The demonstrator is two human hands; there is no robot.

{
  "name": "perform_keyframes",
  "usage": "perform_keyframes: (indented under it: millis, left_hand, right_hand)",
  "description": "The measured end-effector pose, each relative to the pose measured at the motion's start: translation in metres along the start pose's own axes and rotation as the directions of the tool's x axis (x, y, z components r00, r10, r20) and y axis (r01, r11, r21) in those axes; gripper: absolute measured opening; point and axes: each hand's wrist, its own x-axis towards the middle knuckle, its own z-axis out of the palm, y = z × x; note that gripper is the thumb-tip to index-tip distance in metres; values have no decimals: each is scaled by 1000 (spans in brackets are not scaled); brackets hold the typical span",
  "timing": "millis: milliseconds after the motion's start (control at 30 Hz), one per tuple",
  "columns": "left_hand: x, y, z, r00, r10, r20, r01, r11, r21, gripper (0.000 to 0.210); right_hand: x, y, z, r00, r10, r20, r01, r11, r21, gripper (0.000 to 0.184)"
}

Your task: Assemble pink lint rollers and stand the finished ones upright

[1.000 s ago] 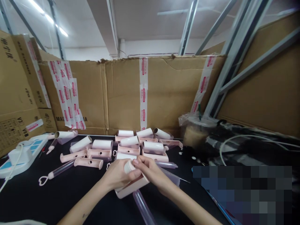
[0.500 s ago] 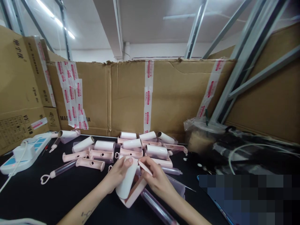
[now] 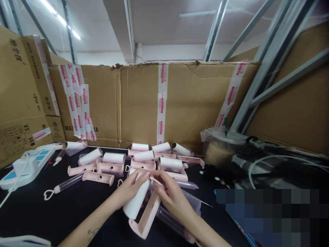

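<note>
At the front middle of the table, my left hand [image 3: 136, 187] is closed round a white lint roller refill [image 3: 137, 202], which it holds at a slant. My right hand [image 3: 167, 188] is closed on the upper end of a pink lint roller frame [image 3: 147, 216]. The frame's long bar slopes down toward me, beside the roll, with its lower end apart from the roll. Fingertips of both hands meet near the roll's top, so the contact there is partly hidden. Under my right wrist lies a clear purplish tube handle [image 3: 172, 219].
Several white rolls [image 3: 113, 157] and pink frames [image 3: 99, 177] lie behind my hands. A tube handle with a heart-shaped loop [image 3: 68, 184] is at left, near a power strip [image 3: 42, 159]. A lidded drink cup [image 3: 218, 147] stands back right, before a cardboard wall [image 3: 138, 103].
The pink frame's lower end has swung down and away from the roll, widening the space between them. The roll has shifted slightly left with my left hand.
</note>
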Motion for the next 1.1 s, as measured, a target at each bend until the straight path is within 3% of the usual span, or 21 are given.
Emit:
perform_keyframes:
  millis: [100, 200, 300, 367, 467, 600, 733, 967, 1100]
  left_hand:
    - [-1, 1, 1, 999, -31, -21, 30, 997, -75, 47]
    - [-1, 4, -8, 986, 31, -165, -54, 989, -137, 47]
    - [0, 12, -22, 910, 176, -374, -234, 965, -114, 45]
    - [-1, 18, -30, 857, 247, -452, -308, 949, -65, 45]
    - [-2, 23, -35, 842, 300, -447, -340, 941, -8, 44]
    - [-4, 24, -36, 877, 306, -370, -325, 946, 12, 38]
    - [-7, 25, -37, 902, 307, -304, -343, 936, -74, 40]
    - [-14, 29, -36, 918, 218, -333, -332, 879, -342, 38]
    - [-16, 30, -37, 886, 235, -399, -395, 835, -384, 37]
  right_hand:
    - [1, 1, -1, 1000, 25, 5, -25, 999, 20, 23]
    - [3, 2, -3, 998, 35, -43, -34, 999, 16, 24]
    - [5, 3, -4, 993, 86, -75, -85, 996, 16, 24]
    - [5, 3, -3, 988, 144, -60, -143, 989, 28, 24]
    - [5, 4, -1, 986, 158, -44, -158, 987, 18, 24]
    - [6, 4, -3, 993, 107, -41, -108, 994, -32, 20]
    - [8, 4, -11, 993, 116, -22, -118, 990, -76, 21]
    - [9, 11, -16, 995, 98, -9, -98, 988, -120, 29]
    - [9, 12, -7, 1000, 4, 13, 0, 939, -345, 22]
